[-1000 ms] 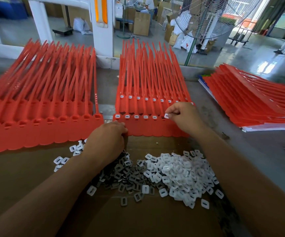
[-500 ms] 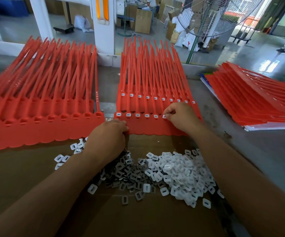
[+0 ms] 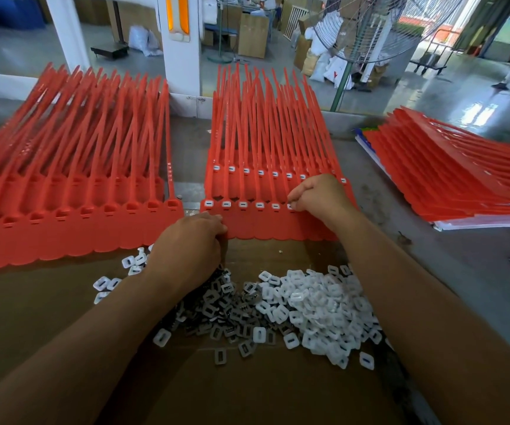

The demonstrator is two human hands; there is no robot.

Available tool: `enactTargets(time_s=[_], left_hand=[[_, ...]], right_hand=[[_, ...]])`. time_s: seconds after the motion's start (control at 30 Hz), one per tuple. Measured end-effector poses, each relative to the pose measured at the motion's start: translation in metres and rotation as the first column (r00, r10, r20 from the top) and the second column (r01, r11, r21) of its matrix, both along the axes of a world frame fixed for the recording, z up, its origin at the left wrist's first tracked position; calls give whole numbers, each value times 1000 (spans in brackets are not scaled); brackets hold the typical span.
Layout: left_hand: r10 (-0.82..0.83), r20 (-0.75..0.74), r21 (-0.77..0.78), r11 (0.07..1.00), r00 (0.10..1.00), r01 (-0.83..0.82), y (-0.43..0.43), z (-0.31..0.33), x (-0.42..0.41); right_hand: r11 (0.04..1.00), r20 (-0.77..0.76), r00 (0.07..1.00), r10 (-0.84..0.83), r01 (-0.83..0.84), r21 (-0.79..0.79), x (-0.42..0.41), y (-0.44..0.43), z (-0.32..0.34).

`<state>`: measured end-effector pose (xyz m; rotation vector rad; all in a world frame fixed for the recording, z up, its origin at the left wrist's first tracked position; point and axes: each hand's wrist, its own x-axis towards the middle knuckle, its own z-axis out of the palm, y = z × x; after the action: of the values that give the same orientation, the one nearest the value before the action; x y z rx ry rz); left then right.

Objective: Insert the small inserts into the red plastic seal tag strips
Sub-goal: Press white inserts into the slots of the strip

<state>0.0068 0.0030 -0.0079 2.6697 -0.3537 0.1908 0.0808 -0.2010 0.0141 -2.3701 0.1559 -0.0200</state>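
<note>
- Hardly anything shifts since the earlier frame: your right hand (image 3: 318, 197) keeps its fingers pinched on a white insert (image 3: 290, 206) at the sixth front socket of the middle red strips (image 3: 266, 225).
- Your left hand (image 3: 192, 240) sits curled at their front edge; you cannot tell what it holds.
- Five front sockets are filled. The left strips (image 3: 63, 231) look empty, and the pile of inserts (image 3: 308, 308) is still large.

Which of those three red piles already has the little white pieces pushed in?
The middle pile, where the right hand works: white inserts sit in its sockets. The left pile has empty sockets; the right pile shows none.
</note>
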Motion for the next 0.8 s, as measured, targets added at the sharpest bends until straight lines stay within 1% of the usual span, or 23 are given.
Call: enactTargets(time_s=[0.13, 0.23, 0.4, 0.5, 0.67, 0.8], left_hand=[[-3, 4, -2, 1000, 1000, 3, -1, 1, 0], [-3, -2, -4, 1000, 1000, 3, -1, 1, 0], [-6, -1, -2, 1000, 1000, 6, -1, 0, 0], [-3, 8, -2, 1000, 1000, 3, -1, 1, 0], [-1, 3, 2, 1000, 1000, 1, -1, 2, 0], [-4, -10, 14, 1000, 1000, 4, 0, 2, 1]], right_hand=[[998, -54, 997, -59, 58, -15, 3, 4, 5], [993, -95, 995, -27, 16, -119, 3, 7, 8], [987, -78, 997, -27, 14, -160, 4, 6, 7], [989, -68, 997, -25, 15, -144, 4, 5, 6], [998, -13, 999, -47, 46, -31, 0, 2, 1], [998, 4, 1000, 4, -5, 60, -7, -5, 0]])
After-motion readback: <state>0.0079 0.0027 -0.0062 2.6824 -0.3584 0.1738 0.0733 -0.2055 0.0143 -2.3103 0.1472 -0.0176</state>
